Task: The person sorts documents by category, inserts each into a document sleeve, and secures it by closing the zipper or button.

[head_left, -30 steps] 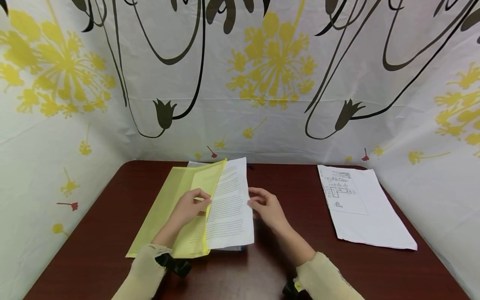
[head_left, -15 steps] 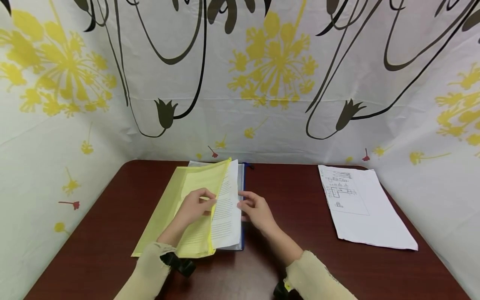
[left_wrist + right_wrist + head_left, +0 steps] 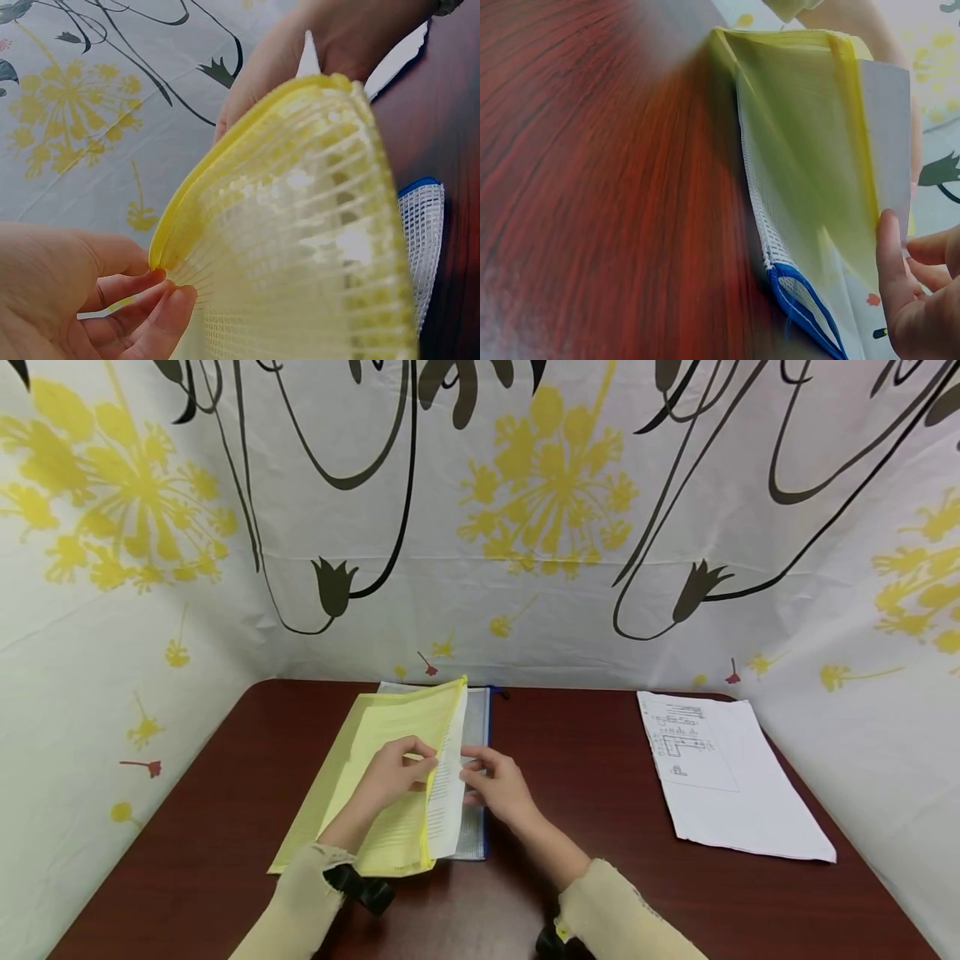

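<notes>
A translucent yellow mesh zip pouch (image 3: 367,727) lies tilted in front of me, its zippered side facing right. My left hand (image 3: 390,774) pinches the upper layer at that zippered edge, thumb against fingers, as the left wrist view shows on the yellow zipper (image 3: 196,174). Printed white sheets (image 3: 447,806) stand mostly inside the pouch, with a narrow strip sticking out of the opening. By its outer edge, my right hand (image 3: 497,785) holds this paper between thumb and fingers. In the right wrist view, the protruding paper (image 3: 889,135) shows blank.
Beneath the yellow pouch lies a whitish mesh pouch with blue trim (image 3: 476,727). A stack of white paper (image 3: 731,777) with a printed diagram rests on the right of the dark red-brown table (image 3: 585,735). A patterned cloth (image 3: 420,527) hangs behind and at both sides.
My right hand has moved left with the paper, which slid deeper into the yellow pouch. The pouch and my left hand shifted slightly right. More of the blue-trimmed pouch shows.
</notes>
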`<state>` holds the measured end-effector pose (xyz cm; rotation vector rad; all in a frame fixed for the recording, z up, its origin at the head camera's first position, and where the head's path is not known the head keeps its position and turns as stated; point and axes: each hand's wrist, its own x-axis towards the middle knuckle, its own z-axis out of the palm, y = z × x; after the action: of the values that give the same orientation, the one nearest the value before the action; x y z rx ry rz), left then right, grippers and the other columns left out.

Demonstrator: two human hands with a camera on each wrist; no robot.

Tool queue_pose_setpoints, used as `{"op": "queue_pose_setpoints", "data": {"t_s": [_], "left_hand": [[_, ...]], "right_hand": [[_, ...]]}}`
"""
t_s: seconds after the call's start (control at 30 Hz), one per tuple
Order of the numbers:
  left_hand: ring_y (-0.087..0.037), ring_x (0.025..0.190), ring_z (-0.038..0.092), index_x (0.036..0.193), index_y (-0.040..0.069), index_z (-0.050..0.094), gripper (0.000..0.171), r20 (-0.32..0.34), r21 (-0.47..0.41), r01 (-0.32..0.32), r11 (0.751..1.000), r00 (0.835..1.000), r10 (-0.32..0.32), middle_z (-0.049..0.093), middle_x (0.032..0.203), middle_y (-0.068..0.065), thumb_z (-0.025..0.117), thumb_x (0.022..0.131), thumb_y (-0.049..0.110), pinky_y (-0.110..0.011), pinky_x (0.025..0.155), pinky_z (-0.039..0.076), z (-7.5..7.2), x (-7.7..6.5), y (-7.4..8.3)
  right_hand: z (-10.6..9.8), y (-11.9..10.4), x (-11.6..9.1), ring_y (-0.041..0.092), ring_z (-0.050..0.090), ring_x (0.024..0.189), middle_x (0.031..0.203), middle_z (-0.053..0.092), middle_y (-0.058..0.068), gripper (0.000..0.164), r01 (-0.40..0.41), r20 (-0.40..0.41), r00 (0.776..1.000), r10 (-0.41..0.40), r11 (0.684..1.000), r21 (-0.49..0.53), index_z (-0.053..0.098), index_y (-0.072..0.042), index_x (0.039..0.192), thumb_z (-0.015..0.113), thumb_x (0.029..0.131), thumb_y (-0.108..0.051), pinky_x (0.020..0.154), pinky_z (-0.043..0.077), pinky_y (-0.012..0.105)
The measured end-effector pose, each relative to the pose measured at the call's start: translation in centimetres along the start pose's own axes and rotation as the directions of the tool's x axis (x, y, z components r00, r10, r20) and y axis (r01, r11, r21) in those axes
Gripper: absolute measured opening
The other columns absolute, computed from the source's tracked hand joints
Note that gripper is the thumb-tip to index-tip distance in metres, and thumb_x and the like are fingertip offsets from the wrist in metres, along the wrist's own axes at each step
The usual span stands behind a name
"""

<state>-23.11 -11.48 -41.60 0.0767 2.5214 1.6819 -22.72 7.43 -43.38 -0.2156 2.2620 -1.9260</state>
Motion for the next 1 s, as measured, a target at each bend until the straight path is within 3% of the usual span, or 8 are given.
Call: {"op": "queue_pose_setpoints", "data": {"t_s": [0.2,0.33,0.57,0.87,1.0], "left_hand": [[-0.022,0.089,0.072,0.1,0.004,0.067,0.009,0.008,-0.003,-0.02,1.0,1.0,0.02,0.068,0.116,-0.014,0.065,0.096,0.012,-0.033,0.071,0.064,0.2,-0.2,0.2],[-0.022,0.089,0.072,0.1,0.004,0.067,0.01,0.011,-0.005,-0.027,1.0,1.0,0.027,0.068,0.115,-0.014,0.065,0.096,0.012,-0.033,0.07,0.064,0.3,-0.4,0.3],[-0.021,0.088,0.072,0.102,0.002,0.066,0.011,0.033,-0.022,-0.038,0.999,0.999,0.039,0.067,0.119,-0.017,0.064,0.097,0.012,-0.034,0.071,0.064,0.3,-0.5,0.3],[-0.022,0.09,0.072,0.099,0.004,0.067,0.009,0.018,-0.035,-0.025,0.999,1.0,0.025,0.067,0.118,-0.014,0.064,0.097,0.012,-0.034,0.071,0.064,0.5,-0.5,0.2],[-0.022,0.093,0.072,0.099,0.004,0.066,0.008,0.012,-0.043,-0.022,0.999,1.0,0.022,0.067,0.118,-0.013,0.064,0.097,0.012,-0.034,0.072,0.064,0.4,-0.5,0.1]], "right_hand": [[0.4,0.3,0.5,0.01,0.065,0.065,0.097,0.068,0.019,0.038,0.031,0.022,0.999,-0.03,0.999,-0.022,0.062,0.004,0.129,0.065,0.092,-0.001,0.062,0.064,0.036],[0.5,0.3,0.6,0.012,0.063,0.062,0.095,0.073,0.018,0.036,0.08,0.029,0.997,-0.076,0.985,-0.153,0.066,0.001,0.125,0.07,0.089,-0.006,0.054,0.058,0.028],[0.9,0.0,0.8,0.014,0.068,0.075,0.093,0.077,0.014,0.036,0.162,0.057,0.987,-0.152,0.931,-0.327,0.069,-0.003,0.122,0.074,0.088,-0.013,0.059,0.052,0.022],[0.8,-0.1,1.4,0.012,0.066,0.077,0.093,0.077,0.011,0.031,0.175,0.097,0.984,-0.149,0.908,-0.38,0.071,-0.004,0.117,0.074,0.089,-0.018,0.059,0.051,0.022],[0.0,-0.7,2.5,0.011,0.064,0.077,0.091,0.076,0.008,0.023,0.144,0.056,0.99,-0.132,0.914,-0.379,0.075,-0.008,0.107,0.073,0.09,-0.022,0.06,0.051,0.023]]}}
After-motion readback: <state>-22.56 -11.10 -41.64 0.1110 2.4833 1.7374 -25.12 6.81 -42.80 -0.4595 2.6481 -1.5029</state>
